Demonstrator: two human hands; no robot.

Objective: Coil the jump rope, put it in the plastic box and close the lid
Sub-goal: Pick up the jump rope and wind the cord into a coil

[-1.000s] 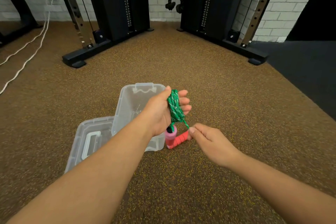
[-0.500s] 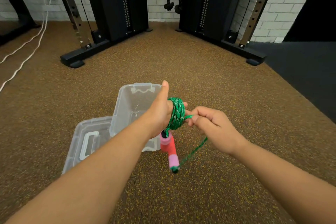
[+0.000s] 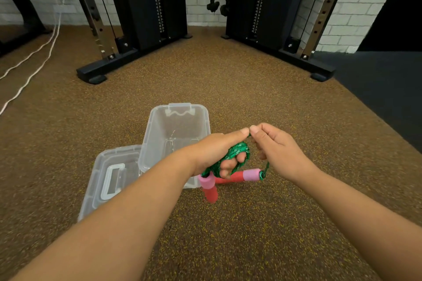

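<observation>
The green jump rope point(image 3: 237, 151) is wound in a coil around the fingers of my left hand point(image 3: 214, 151), which is closed on it. One red and pink handle point(image 3: 209, 188) hangs down below that hand. The other handle point(image 3: 244, 175) lies level to its right, held up by a short strand of rope. My right hand point(image 3: 277, 147) pinches that strand near my left thumb. The clear plastic box point(image 3: 157, 121) stands open on the floor just behind and left of my hands. Its clear lid point(image 3: 107, 180) lies beside it at the left.
Brown speckled rubber floor all around. Black gym machine frames point(image 3: 98, 73) stand at the back left and back right point(image 3: 319, 70). White cables point(image 3: 34, 61) run over the floor at far left. A dark mat point(image 3: 383, 93) covers the floor at right.
My right hand has risen with the rope end to meet my left thumb. The second handle swung up from hanging low to lying level at the right. My left hand turned palm down.
</observation>
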